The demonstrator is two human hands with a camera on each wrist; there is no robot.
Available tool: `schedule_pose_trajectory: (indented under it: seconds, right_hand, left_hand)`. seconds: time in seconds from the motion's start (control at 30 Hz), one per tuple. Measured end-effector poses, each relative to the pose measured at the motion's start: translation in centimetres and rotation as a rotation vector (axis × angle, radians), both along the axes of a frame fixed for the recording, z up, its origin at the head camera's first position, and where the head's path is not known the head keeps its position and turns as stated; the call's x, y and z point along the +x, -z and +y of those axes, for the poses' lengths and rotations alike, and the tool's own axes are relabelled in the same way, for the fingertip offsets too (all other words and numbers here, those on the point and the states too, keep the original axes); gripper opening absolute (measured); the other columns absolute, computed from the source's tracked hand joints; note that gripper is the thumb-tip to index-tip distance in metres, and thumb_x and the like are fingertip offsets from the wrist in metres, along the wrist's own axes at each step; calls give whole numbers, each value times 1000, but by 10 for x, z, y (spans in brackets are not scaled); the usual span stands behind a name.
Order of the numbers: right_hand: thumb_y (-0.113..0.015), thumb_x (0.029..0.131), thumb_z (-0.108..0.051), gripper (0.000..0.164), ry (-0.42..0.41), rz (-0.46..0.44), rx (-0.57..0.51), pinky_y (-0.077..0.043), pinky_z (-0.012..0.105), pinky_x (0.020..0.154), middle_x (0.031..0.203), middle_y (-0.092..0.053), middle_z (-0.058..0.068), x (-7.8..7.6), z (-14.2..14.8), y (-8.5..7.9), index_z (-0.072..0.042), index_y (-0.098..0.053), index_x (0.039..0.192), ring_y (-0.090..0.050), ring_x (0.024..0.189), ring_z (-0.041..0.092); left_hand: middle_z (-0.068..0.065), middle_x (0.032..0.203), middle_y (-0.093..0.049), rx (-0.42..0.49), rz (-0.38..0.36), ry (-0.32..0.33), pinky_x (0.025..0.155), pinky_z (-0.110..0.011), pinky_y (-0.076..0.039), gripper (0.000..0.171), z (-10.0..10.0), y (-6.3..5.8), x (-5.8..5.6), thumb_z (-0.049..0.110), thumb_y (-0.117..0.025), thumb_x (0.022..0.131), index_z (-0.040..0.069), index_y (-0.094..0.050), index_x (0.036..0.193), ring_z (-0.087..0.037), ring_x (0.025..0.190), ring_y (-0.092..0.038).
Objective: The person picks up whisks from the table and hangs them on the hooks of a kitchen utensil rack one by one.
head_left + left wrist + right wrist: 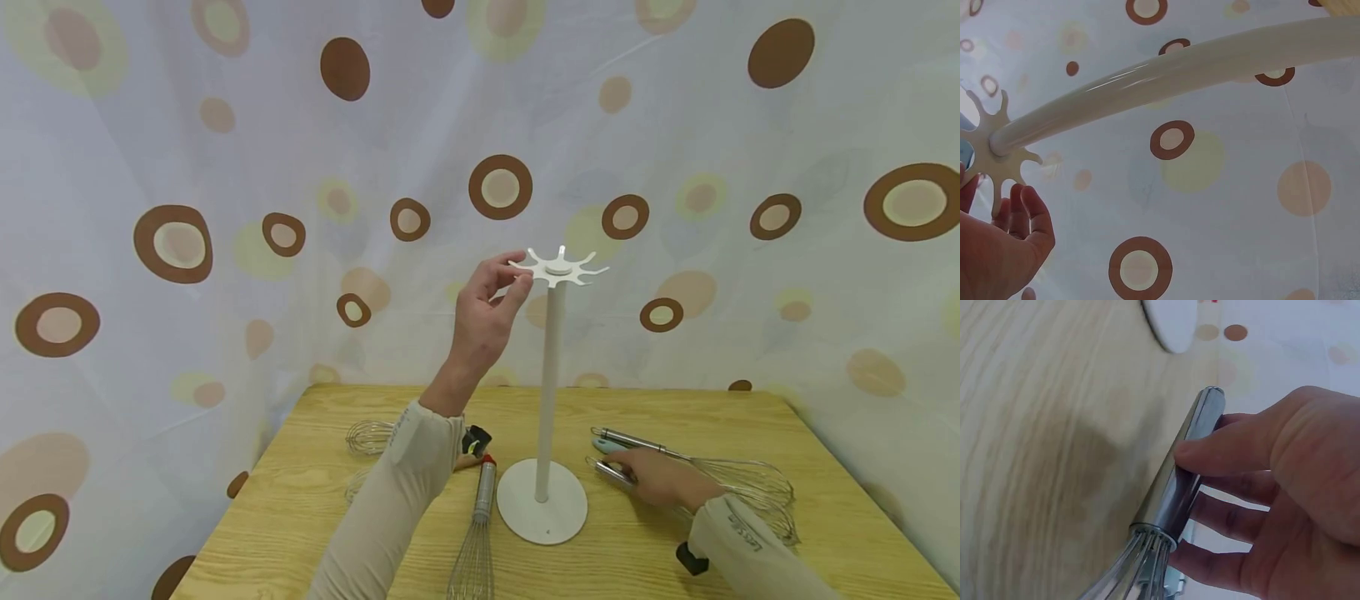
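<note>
A white stand [550,375] rises upright from a round base, with a ring of curved hooks [558,269] at its top. My left hand [483,317] pinches the hooks on the left side between thumb and fingers. In the left wrist view the fingertips [1034,206] curl up around one of the prongs. Low on the right, my right hand [663,477] grips a whisk by its shiny metal handle [1179,475], thumb on top and fingers beneath. The whisk's wires show below the handle in the right wrist view.
More whisks lie right of the stand, one with a long metal handle [637,440] and one with a pale blue handle [606,447]. Left of the base is a red-tipped whisk [483,492]; another wire whisk [369,437] lies behind my left sleeve. A patterned curtain [420,125] backs the wooden table [300,467].
</note>
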State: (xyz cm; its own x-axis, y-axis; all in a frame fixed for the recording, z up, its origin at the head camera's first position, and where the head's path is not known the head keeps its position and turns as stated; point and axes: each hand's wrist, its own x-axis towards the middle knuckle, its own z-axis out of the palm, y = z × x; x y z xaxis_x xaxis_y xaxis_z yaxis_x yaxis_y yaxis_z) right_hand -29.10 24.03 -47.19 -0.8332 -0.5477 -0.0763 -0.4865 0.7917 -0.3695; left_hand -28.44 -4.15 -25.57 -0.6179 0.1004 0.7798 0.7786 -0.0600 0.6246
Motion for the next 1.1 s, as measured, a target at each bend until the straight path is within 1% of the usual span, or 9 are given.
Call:
schedule_pose_trajectory:
  seconds: [0.1, 0.23, 0.3, 0.4, 0.6, 0.7, 0.8, 0.87, 1.1]
  right_hand:
    - [-53, 87, 11, 45, -5, 29, -57, -49, 43, 74, 106, -63, 10, 2, -4, -8, -4, -54, 129, -60, 94, 28]
    - [-55, 87, 10, 48, 8, 77, -130, -49, 39, 69, 107, -62, 13, 3, -11, -21, -1, -49, 133, -61, 91, 26]
    - [-57, 87, 9, 49, 6, 124, -159, -50, 39, 71, 110, -61, 15, 3, -15, -27, 1, -46, 135, -61, 93, 27]
    - [-57, 89, 6, 51, 24, 162, -222, -50, 39, 74, 114, -59, 15, 6, -20, -36, 0, -42, 138, -60, 98, 28]
    - [-57, 93, -1, 54, 62, 202, -340, -49, 32, 69, 118, -57, 12, 14, -30, -57, -7, -38, 143, -58, 99, 25]
    - [-57, 93, 0, 55, 65, 234, -381, -50, 31, 69, 119, -56, 13, 17, -33, -66, -7, -38, 143, -58, 101, 26]
    - [-58, 90, 5, 57, 52, 300, -420, -52, 30, 70, 119, -55, 17, 19, -36, -73, -4, -38, 143, -59, 100, 28]
    - [-58, 88, 10, 57, 31, 364, -454, -53, 32, 69, 119, -55, 19, 20, -38, -77, 0, -39, 141, -60, 98, 31]
    - [-60, 84, 14, 61, -9, 539, -578, -54, 35, 68, 115, -56, 19, 26, -44, -92, 0, -40, 140, -61, 95, 31]
  left_hand:
    - [-21, 130, -51, -4, -1, -2, 89, -38, -49, 15, 0, 0, 0, 5, -55, 95, -5, -58, 105, -22, 107, -58]
    - [-21, 130, -51, -2, 0, -6, 88, -35, -49, 15, 0, 0, 0, 6, -55, 95, -5, -58, 105, -23, 107, -58]
    - [-20, 129, -52, 2, -4, -6, 88, -36, -49, 14, 0, 0, 0, 6, -55, 95, -5, -58, 105, -23, 107, -58]
    - [-18, 128, -53, 4, -11, -9, 88, -37, -49, 14, 0, 0, 0, 6, -55, 95, -4, -58, 105, -22, 106, -58]
    - [-17, 127, -53, -4, -9, -30, 86, -36, -49, 14, 1, -1, 1, 7, -55, 95, -3, -58, 104, -22, 105, -58]
    - [-17, 128, -53, -10, -15, -31, 87, -38, -49, 14, 1, -2, 1, 7, -55, 96, -3, -57, 104, -21, 106, -58]
    - [-18, 128, -53, -14, -24, -32, 88, -39, -49, 14, 1, -1, 0, 8, -54, 96, -3, -57, 104, -21, 107, -58]
    - [-18, 129, -53, -16, -30, -34, 88, -37, -49, 14, 1, -1, 1, 9, -54, 96, -3, -57, 104, -20, 108, -57]
    - [-18, 128, -54, -12, -54, -41, 87, -30, -49, 15, 2, -1, 1, 10, -54, 96, -2, -57, 104, -20, 108, -57]
